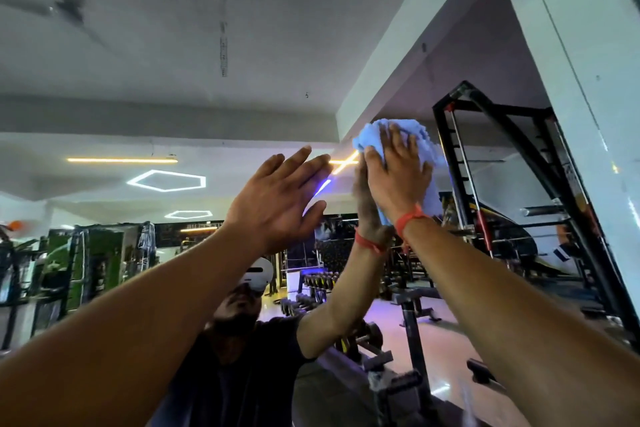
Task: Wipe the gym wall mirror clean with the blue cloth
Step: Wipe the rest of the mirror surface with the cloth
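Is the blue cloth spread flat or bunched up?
Bunched up: the blue cloth sits in crumpled folds under the right hand, which presses it against the mirror.

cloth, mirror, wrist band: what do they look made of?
Cloth: soft, fluffy pile, matte light blue, bunched under the right hand; looks like microfibre or terry, can't tell which.
Mirror: glass, glossy; it reflects the arms, ceiling lights and gym machines sharply.
Wrist band: thin orange-red strands wound round the right wrist; looks like thread or cord, matte.
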`<act>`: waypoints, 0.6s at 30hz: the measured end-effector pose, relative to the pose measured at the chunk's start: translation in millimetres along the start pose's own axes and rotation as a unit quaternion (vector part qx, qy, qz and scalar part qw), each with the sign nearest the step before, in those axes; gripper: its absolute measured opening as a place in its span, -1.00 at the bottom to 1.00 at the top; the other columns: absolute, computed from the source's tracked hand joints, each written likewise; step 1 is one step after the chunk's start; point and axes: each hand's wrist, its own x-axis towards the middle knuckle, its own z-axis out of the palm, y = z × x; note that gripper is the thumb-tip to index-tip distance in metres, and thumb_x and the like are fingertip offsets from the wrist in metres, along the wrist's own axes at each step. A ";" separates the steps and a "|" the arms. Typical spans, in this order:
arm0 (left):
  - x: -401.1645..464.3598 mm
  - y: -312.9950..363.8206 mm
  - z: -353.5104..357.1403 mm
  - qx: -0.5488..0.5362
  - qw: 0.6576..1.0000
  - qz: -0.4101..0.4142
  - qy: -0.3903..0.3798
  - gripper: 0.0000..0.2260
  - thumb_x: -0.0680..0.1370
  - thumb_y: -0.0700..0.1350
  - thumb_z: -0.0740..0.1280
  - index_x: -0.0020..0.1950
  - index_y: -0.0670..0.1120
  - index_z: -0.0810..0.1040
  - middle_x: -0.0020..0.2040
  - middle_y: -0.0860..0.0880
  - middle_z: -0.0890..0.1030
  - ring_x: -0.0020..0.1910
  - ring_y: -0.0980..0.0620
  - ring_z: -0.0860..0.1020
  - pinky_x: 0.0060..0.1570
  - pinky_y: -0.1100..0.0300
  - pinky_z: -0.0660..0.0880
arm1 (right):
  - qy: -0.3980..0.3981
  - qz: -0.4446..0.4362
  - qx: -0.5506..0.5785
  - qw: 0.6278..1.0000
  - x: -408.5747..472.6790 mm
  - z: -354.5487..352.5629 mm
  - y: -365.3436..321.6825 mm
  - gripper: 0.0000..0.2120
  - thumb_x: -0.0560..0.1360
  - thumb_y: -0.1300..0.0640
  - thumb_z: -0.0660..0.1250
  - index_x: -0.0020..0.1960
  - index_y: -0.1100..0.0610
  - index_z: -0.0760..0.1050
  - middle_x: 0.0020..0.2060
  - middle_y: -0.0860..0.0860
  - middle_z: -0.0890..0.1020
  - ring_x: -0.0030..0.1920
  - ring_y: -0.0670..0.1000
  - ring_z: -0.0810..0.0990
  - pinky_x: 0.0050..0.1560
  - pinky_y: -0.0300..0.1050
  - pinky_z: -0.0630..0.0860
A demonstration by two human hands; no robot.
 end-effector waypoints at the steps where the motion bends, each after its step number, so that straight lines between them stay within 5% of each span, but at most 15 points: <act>1: 0.3 -0.3 -0.2 -0.001 1.000 0.000 0.001 -0.42 0.65 0.17 0.02 0.62 -0.03 0.26 0.61 -0.03 0.31 0.61 -0.10 0.22 0.52 -0.11 0.20 | -0.009 -0.045 0.002 0.999 -8.0 2.5 -5.4 -0.45 0.67 -0.19 0.01 0.65 -0.18 0.06 0.64 -0.16 0.13 0.65 0.01 0.03 0.57 0.28 0.02; 5: -1.1 -0.1 -0.1 -0.007 1.000 -0.004 0.000 -0.41 0.64 0.18 0.00 0.63 -0.02 0.26 0.61 -0.02 0.30 0.61 -0.08 0.20 0.53 -0.09 0.16 | -0.127 -0.303 -0.029 0.944 -60.3 -20.6 45.6 -0.43 0.64 -0.35 -0.10 0.63 -0.28 0.03 0.64 -0.24 0.07 0.65 -0.07 -0.05 0.59 0.21 0.06; 7: -1.5 -0.7 0.6 -0.002 1.000 -0.004 0.002 -0.42 0.65 0.19 -0.01 0.63 -0.02 0.25 0.62 -0.01 0.29 0.62 -0.07 0.19 0.54 -0.08 0.16 | -0.135 -0.283 -0.040 0.949 -49.1 -29.8 72.5 -0.48 0.64 -0.35 -0.07 0.58 -0.41 -0.04 0.63 -0.27 0.04 0.65 -0.10 -0.07 0.60 0.20 0.04; 12: -1.1 0.1 0.5 0.003 1.000 -0.004 0.008 -0.43 0.65 0.18 0.01 0.62 -0.03 0.28 0.60 -0.02 0.31 0.61 -0.08 0.22 0.52 -0.08 0.18 | -0.041 -0.010 -0.022 0.999 2.1 -9.3 15.5 -0.46 0.67 -0.27 -0.05 0.62 -0.31 -0.09 0.65 -0.18 0.01 0.66 0.00 -0.08 0.59 0.30 -0.06; 18: -1.2 0.0 -0.4 0.001 1.000 0.001 0.005 -0.43 0.65 0.17 0.04 0.62 -0.04 0.29 0.60 -0.04 0.32 0.60 -0.09 0.23 0.51 -0.09 0.17 | -0.123 -0.275 -0.002 0.954 -65.5 -19.6 30.2 -0.43 0.64 -0.32 -0.10 0.63 -0.28 -0.06 0.65 -0.22 -0.01 0.65 -0.09 -0.15 0.61 0.13 -0.07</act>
